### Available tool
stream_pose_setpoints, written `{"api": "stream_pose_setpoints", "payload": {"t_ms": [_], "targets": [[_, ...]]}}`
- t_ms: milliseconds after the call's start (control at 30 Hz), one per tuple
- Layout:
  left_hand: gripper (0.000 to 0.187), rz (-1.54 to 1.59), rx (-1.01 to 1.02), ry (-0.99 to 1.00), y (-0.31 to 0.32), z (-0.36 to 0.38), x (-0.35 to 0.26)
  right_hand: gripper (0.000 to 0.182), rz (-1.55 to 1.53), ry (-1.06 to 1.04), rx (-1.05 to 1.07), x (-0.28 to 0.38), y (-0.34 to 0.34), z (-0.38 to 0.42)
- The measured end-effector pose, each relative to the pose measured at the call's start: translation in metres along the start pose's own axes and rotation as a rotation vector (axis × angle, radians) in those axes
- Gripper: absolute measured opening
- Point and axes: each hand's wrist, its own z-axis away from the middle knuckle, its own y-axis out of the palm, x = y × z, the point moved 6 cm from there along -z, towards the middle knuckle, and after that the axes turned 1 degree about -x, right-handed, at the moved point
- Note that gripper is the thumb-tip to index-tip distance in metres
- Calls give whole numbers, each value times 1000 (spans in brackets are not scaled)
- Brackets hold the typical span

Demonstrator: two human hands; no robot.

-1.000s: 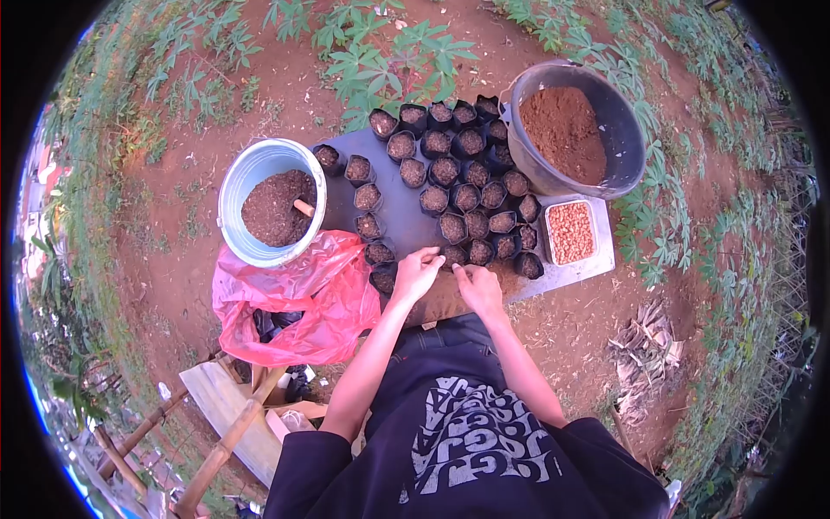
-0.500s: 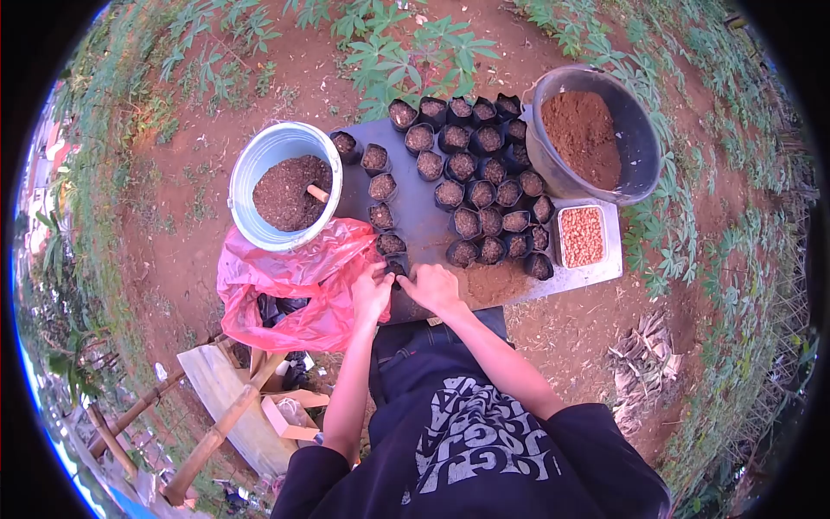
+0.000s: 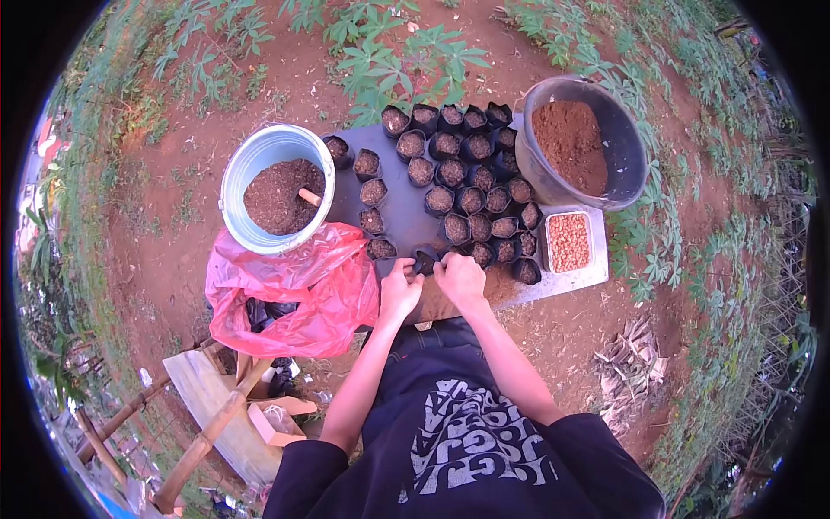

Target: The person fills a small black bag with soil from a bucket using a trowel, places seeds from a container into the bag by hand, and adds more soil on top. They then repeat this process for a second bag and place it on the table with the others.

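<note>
Small black grow bag (image 3: 424, 259): sitting at the near edge of the grey board (image 3: 402, 221), being pinched at its rim from both sides. Left hand (image 3: 400, 291): fingers closing on the bag's left side. Right hand (image 3: 461, 278): fingers closing on its right side. Filled black bags (image 3: 471, 186): standing in rows just beyond. Blue bucket (image 3: 251, 160) of dark soil: resting at left, above a red plastic bag (image 3: 294, 294). Black tub (image 3: 627, 147) of brown soil: sitting at right. Tray of seeds (image 3: 569, 242): lying below the tub.
</note>
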Motion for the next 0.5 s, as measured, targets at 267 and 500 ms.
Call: {"api": "stream_pose_setpoints", "payload": {"t_ms": [267,500], "targets": [[34,55,-485,45,-72,-14,22,32,-143,-92,15,54,-4,-11],[33,111,-289,-82,-63,-45,38,29,-25,-162,-23,84,12,-33]]}}
